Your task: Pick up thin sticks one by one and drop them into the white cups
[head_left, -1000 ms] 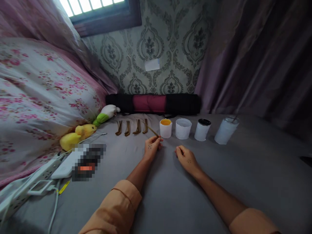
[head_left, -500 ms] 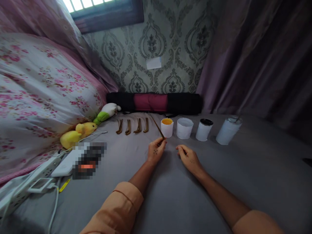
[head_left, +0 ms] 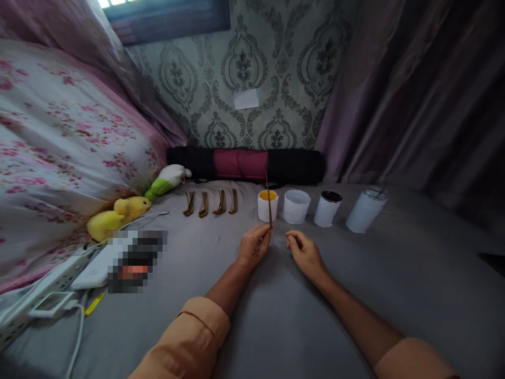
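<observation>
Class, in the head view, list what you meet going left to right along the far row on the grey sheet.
Four brown curved pieces → yellow-filled cup → white cup → black-topped cup → frosted cup. Left out: the thin stick in the left hand, which overlaps the yellow-filled cup.

Inventory of what we cannot fully see:
- dark-framed window (head_left: 165,18): cut off by the top edge.
- white power strip (head_left: 47,276): runs out at the left edge.
- pixelated patch (head_left: 136,260): blurred, so we cannot identify it.
- four small brown curved pieces (head_left: 204,204): too small for us to name.
- thin brown stick (head_left: 269,202): lower end hidden inside the left hand (head_left: 254,247).
- right hand (head_left: 305,258): fingers curled; we cannot tell whether they pinch anything.
</observation>
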`<state>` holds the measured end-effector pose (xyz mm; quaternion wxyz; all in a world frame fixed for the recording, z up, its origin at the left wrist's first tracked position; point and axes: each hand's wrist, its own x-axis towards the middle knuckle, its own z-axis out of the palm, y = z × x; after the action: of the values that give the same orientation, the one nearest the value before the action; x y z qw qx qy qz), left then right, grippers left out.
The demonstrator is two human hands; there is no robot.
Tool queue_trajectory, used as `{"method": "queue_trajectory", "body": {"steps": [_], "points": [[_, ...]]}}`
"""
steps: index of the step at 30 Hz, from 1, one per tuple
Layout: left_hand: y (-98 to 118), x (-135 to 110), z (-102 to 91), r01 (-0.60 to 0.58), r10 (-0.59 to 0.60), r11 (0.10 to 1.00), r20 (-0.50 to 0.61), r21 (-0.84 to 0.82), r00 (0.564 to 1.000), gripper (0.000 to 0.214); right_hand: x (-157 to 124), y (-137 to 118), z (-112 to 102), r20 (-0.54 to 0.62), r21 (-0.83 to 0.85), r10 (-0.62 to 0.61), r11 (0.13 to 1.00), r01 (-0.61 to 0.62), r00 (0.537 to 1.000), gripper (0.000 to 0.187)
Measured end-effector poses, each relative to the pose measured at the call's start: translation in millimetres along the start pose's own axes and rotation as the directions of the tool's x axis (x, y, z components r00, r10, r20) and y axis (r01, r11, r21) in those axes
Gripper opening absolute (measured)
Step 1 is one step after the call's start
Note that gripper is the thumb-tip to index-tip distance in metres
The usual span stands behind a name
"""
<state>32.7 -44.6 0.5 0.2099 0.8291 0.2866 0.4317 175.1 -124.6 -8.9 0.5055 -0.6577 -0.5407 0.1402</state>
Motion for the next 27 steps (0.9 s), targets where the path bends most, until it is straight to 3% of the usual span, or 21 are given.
{"method": "queue_trajectory", "body": {"steps": [16,27], "points": [[-1.5,-3.6,-3.0,-0.268,0.241,0.931,0.135,0.247,0.961,0.029,-0.9,-8.2,-2.5,-0.074,0.147,-0.037,0.988,0.048,0.997,0.032],[6.3,-2.8,-7.8,-0.381,0.293,0.850,0.275,0.364,0.916,0.031,-3.9,-23.4,-7.1,-0.048,0.332,-0.016,0.943,0.031,0.999,0.038]]}}
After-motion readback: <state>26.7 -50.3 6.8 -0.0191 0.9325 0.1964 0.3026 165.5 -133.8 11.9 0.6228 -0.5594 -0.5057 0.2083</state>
